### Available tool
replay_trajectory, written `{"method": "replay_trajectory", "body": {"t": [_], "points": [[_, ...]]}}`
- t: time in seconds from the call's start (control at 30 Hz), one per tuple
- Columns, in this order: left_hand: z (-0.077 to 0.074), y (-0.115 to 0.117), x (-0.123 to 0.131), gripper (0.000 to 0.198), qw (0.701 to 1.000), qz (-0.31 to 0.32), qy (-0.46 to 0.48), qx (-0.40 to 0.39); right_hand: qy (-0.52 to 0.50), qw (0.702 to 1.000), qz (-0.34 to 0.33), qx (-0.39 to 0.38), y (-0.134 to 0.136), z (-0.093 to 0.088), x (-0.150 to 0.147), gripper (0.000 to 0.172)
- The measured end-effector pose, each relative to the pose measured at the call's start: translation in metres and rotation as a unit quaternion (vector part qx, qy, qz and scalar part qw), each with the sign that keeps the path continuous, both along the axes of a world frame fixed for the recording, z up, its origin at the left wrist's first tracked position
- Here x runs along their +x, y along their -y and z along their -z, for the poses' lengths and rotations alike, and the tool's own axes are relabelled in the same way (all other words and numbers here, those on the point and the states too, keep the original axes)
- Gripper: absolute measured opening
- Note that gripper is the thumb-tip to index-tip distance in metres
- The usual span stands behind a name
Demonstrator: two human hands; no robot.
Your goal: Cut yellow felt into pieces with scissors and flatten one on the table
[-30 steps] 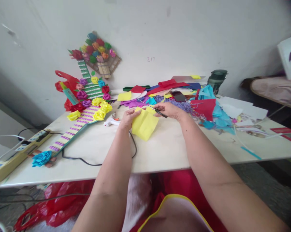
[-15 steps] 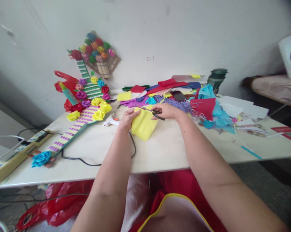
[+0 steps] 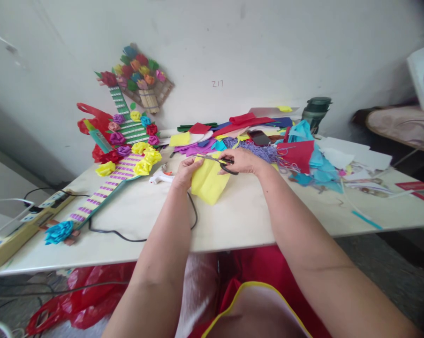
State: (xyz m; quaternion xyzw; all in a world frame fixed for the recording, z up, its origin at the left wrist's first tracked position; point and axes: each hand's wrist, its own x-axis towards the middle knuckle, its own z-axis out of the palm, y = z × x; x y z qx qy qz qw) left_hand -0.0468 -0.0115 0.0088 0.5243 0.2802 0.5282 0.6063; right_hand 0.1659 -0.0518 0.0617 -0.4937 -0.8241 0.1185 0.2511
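My left hand [image 3: 188,170] pinches the upper left edge of a yellow sheet of crepe paper [image 3: 209,183], which hangs above the table. In my right hand [image 3: 243,160] is a pair of scissors with black handles [image 3: 227,165]. The blades point left and lie along the sheet's top edge, close to my left fingertips. Whether the blades are fully closed is too small to tell. Just left of my left hand lies a white glue gun [image 3: 161,176], with a black cord running from under my forearm.
Paper-flower crafts [image 3: 109,188] stand at the left, beside a power strip [image 3: 32,225]. Coloured paper sheets [image 3: 198,136], purple shreds [image 3: 257,151], a phone [image 3: 259,138] and blue paper [image 3: 319,164] cover the back. A dark bottle [image 3: 315,114] stands at the back right.
The scissors in my right hand have shifted slightly left along the top edge of the yellow sheet. My left hand keeps its hold; the view has moved a little.
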Motion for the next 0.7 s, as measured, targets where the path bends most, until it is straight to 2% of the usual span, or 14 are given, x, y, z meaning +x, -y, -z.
{"method": "replay_trajectory", "body": {"t": [0.7], "points": [[0.0010,-0.0007,-0.0001,0.030,1.000,-0.010,0.004,-0.003,-0.005,0.999,0.006,0.031,-0.0024,0.0023,-0.0025,0.042]]}}
